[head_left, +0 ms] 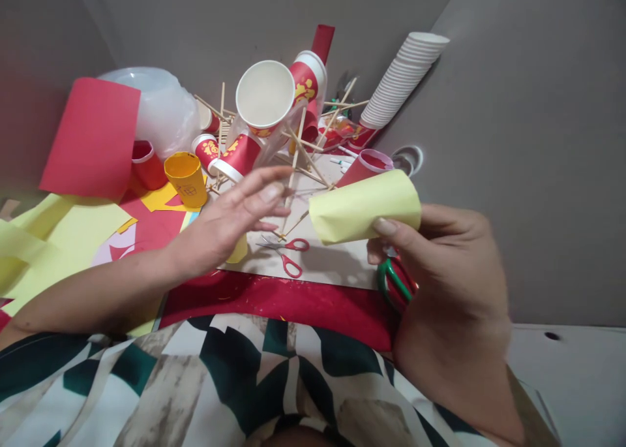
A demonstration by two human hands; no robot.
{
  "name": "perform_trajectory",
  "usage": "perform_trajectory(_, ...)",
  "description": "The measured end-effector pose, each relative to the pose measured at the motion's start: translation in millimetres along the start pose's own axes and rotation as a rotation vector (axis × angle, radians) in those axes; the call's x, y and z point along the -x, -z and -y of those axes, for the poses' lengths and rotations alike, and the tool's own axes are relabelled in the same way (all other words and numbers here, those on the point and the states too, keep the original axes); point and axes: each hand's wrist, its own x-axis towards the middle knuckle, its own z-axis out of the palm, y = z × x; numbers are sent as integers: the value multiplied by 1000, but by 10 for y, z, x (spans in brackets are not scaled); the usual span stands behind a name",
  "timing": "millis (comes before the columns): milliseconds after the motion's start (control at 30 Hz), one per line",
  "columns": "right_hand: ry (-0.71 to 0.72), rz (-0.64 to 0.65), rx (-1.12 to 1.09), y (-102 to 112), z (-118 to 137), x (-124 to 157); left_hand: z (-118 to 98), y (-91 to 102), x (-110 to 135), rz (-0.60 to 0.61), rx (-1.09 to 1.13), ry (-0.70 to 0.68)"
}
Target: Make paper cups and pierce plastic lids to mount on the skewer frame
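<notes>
A yellow paper roll (364, 207) is being held above the desk (337, 267), right of centre, in the closed grip of the right hand (440, 277), which is clasping its right end. Its long axis is lying almost level, running left to right and rising slightly rightwards. Its free end is pointing left, toward the left hand (235, 218), whose grip is being held open, fingers spread, touching nothing. Green-handled scissors (395, 284) are also being gripped by the right hand, just under the roll. Red-handled scissors (286, 251) are lying on the desk below the left fingertips, and paper cups (264, 98) and wooden sticks (306, 153) are being seen beyond.
</notes>
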Motion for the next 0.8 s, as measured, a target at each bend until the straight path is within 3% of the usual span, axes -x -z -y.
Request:
perform_trajectory(100, 23, -30, 222, 42, 10, -16, -169, 140, 28, -104, -146, -131)
perform_trajectory(200, 76, 106, 543, 92, -46, -82, -277, 257, 109, -177, -300, -217)
perform_trajectory(367, 115, 265, 920, 161, -257, -189, -225, 417, 360, -99, -744, -228)
perform_trajectory(600, 29, 317, 982, 139, -437, -263, 188, 448, 539, 204, -1174, -272)
perform_trajectory(800, -10, 290, 891, 170, -399, -280, 271, 419, 486, 191, -1258, -287)
